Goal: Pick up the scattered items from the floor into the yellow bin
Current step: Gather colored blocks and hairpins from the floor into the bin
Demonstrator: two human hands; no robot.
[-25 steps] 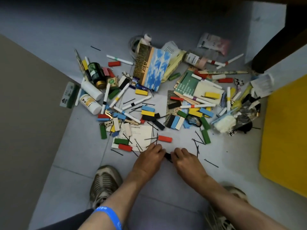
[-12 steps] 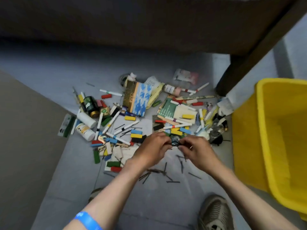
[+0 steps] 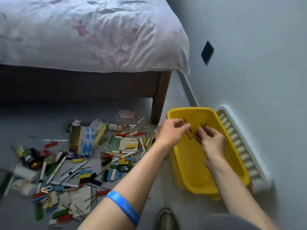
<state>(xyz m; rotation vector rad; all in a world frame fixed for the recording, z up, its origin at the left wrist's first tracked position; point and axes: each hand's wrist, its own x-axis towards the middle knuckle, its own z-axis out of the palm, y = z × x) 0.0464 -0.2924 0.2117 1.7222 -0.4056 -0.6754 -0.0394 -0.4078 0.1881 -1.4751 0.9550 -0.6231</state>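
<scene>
The yellow bin (image 3: 191,163) stands on the floor at the right, beside the wall. Both my hands hover over its far end. My left hand (image 3: 172,132) and my right hand (image 3: 211,140) hold between them a small bunch of thin dark hairpins (image 3: 193,131), fingers curled around them. Left of the bin, a pile of scattered items (image 3: 79,160) covers the floor: coloured blocks, white pens, bottles, cards, a blue-and-white booklet (image 3: 86,141) and more loose hairpins.
A bed with a pale quilt (image 3: 93,34) and a dark wooden leg (image 3: 159,100) rises behind the pile. A white ribbed lid (image 3: 240,146) leans between bin and wall. My shoe (image 3: 167,219) is at the bottom edge.
Both hands lifted off the floor with the hairpins and swung right, from the pile to above the yellow bin. The camera view rose and turned right with them.
</scene>
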